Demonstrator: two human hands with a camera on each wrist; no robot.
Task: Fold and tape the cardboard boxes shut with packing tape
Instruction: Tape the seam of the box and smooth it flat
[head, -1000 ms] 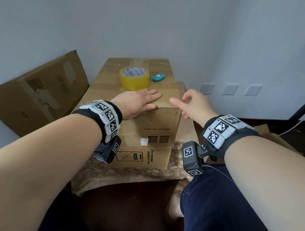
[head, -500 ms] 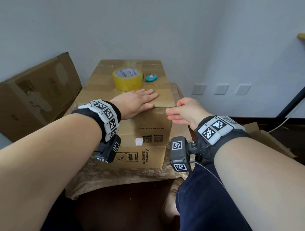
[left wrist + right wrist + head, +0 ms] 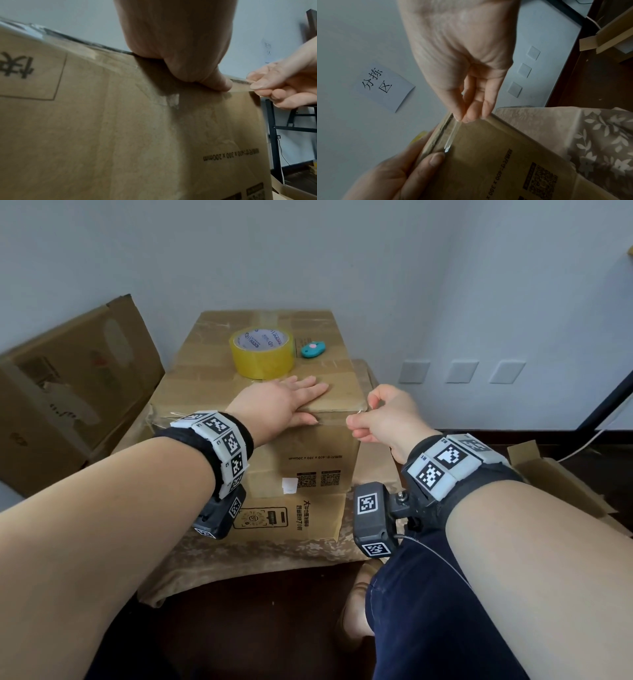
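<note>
A brown cardboard box (image 3: 301, 453) with closed flaps stands on a cloth-covered table. My left hand (image 3: 281, 402) lies flat on its top near the front edge, and its thumb (image 3: 217, 83) presses on that edge. My right hand (image 3: 380, 419) hovers at the box's near right corner. Its thumb and fingers pinch the end of a clear tape strip (image 3: 452, 135), which runs along the front top edge to the left thumb. The strip (image 3: 240, 86) is stretched between the two hands. A yellowish roll of packing tape (image 3: 262, 352) sits on the box top behind my left hand.
A small teal cutter (image 3: 312, 350) lies right of the roll. A large cardboard box (image 3: 68, 392) leans against the wall at left. An open box (image 3: 555, 474) sits low at right. The patterned tablecloth (image 3: 260, 556) hangs over the near table edge. The wall is close behind.
My right hand went from an extended finger at the box's front edge to pinching the tape strip's end at the right corner. The left hand stayed pressed on the box top.
</note>
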